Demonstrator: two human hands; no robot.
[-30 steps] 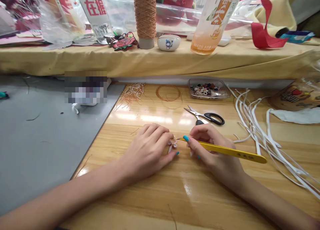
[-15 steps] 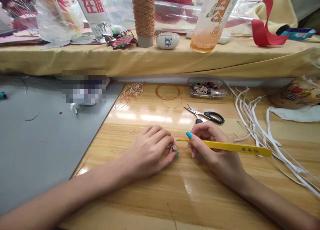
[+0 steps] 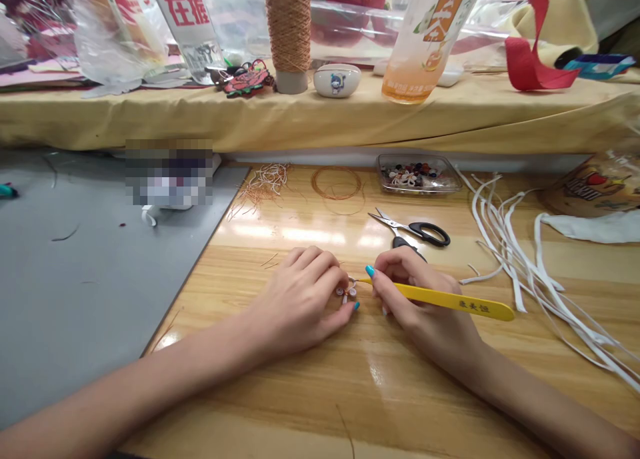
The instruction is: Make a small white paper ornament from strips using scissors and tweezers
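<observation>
Wooden tabletop (image 3: 400,392) lay bare near its edge; left hand (image 3: 300,302) pinched a small white flower piece (image 3: 346,290), right hand (image 3: 425,302) gripped yellow tweezers (image 3: 450,302), clear tray (image 3: 419,174) holding beads.

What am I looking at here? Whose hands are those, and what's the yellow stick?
The camera sits on a person's head, looking down, so these are that person's own hands. The left hand pinches a tiny white flower-like piece on the wooden table. The right hand holds yellow tweezers, tip touching that piece. Behind lie scissors, a coil of copper wire, a clear tray of beads and white strips. A thread spool stands on the cloth-covered shelf.
</observation>
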